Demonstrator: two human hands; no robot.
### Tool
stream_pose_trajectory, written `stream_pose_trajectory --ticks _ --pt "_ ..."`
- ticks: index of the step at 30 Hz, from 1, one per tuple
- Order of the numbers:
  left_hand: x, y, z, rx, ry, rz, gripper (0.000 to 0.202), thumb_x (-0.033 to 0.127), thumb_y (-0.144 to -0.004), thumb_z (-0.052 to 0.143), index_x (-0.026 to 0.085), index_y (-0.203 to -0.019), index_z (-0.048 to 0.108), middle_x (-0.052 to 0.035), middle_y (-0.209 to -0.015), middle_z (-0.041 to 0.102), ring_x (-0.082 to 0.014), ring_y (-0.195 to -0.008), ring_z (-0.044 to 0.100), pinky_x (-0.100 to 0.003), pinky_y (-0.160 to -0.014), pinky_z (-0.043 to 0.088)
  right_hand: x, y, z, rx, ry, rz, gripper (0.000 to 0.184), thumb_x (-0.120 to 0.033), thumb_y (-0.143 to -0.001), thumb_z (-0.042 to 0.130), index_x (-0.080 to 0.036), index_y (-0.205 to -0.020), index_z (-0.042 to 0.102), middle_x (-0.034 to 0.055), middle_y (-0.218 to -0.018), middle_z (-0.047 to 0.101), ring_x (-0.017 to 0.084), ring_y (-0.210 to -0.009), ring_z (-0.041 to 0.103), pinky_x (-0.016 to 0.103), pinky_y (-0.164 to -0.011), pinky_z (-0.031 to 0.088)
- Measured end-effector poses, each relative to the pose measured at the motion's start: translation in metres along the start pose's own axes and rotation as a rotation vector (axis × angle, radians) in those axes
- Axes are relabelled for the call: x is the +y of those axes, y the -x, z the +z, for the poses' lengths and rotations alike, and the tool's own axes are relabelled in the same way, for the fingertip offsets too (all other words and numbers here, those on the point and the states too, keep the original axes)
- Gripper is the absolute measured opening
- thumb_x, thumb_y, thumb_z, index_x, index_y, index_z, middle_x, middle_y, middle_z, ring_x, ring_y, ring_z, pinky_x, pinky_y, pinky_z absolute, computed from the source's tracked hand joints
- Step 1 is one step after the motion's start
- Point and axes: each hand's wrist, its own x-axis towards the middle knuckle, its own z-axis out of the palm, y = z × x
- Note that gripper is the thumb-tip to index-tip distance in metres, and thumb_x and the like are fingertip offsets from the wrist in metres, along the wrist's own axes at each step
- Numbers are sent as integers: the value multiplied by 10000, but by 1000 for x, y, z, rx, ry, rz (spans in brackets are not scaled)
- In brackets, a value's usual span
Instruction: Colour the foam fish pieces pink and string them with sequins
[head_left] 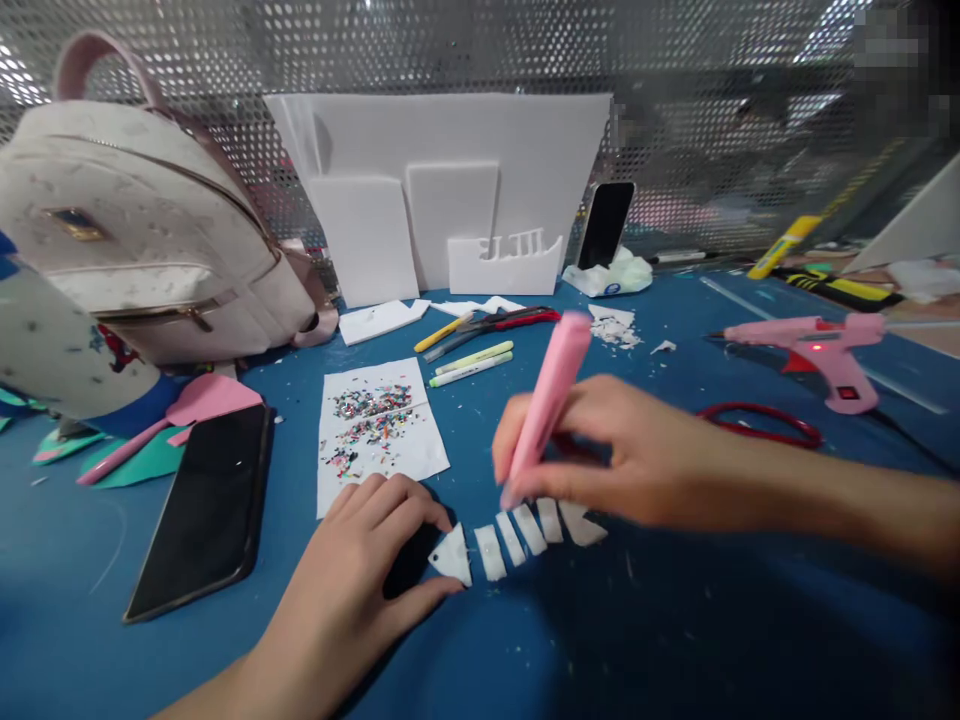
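Observation:
My left hand rests on the blue table. Its forefinger and thumb grip the edges of a white triangular fish-head piece with a dark dot for an eye. Trailing off to the right are several separate white strips and a tail piece, laid out like a segmented fish. Above the strips, my right hand is closed round a thick pink pen, tilted with its tip down close to them. Whether the tip touches a strip I cannot tell. Behind my left hand lies a white paper scattered with tiny coloured beads.
A pink glue gun with a lit red light lies at right, near a dark red ring. On the left are a phone and a backpack. Markers, a cutter and white foam boards stand or lie behind.

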Motion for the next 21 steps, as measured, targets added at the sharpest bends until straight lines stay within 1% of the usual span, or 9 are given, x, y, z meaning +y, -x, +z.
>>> stream_pose_trajectory --ticks 2,5,10,13,16,21 --pt "-1 0 1 12 -1 13 266 435 -899 695 267 -1089 615 -47 -1107 655 -263 -982 596 -402 -851 468 -1 -7 15 -134 3 -86 122 -205 -972 597 -149 -915 689 39 -949 721 145 -855 665 246 -769 474" --pt "-3 1 2 34 -7 22 333 478 -882 700 274 -1136 631 -60 -1175 652 -287 -1025 595 -418 -849 474 8 -15 28 -225 20 -150 133 -217 -983 591 -133 -940 684 68 -947 725 168 -874 669 265 -785 479" --pt "-2 0 1 4 -4 4 329 460 -904 679 257 -1157 635 -69 -1134 657 -278 -972 593 -423 -834 471 19 -22 35 -269 53 -138 142 -231 -982 591 -130 -938 681 75 -945 725 178 -875 672 272 -793 488" --pt "-1 -2 0 -4 1 -17 287 456 -908 674 248 -1104 641 -65 -1103 644 -268 -947 580 -408 -818 456 20 -24 37 -290 43 -139 150 -224 -982 584 -135 -906 677 77 -946 729 177 -879 671 266 -787 486" --pt "-1 -3 1 -17 10 -17 244 444 -900 688 232 -1008 635 -47 -1013 625 -258 -900 563 -393 -785 434 21 -25 39 -310 33 -129 142 -207 -977 582 -140 -892 673 77 -941 733 175 -876 673 260 -779 483" --pt "-2 -2 1 -21 47 -27 236 414 -892 709 236 -1019 619 -37 -1021 607 -255 -919 548 -387 -791 420 28 -26 42 -308 1 -133 131 -194 -965 597 -133 -872 668 79 -912 734 169 -850 674 256 -766 482"
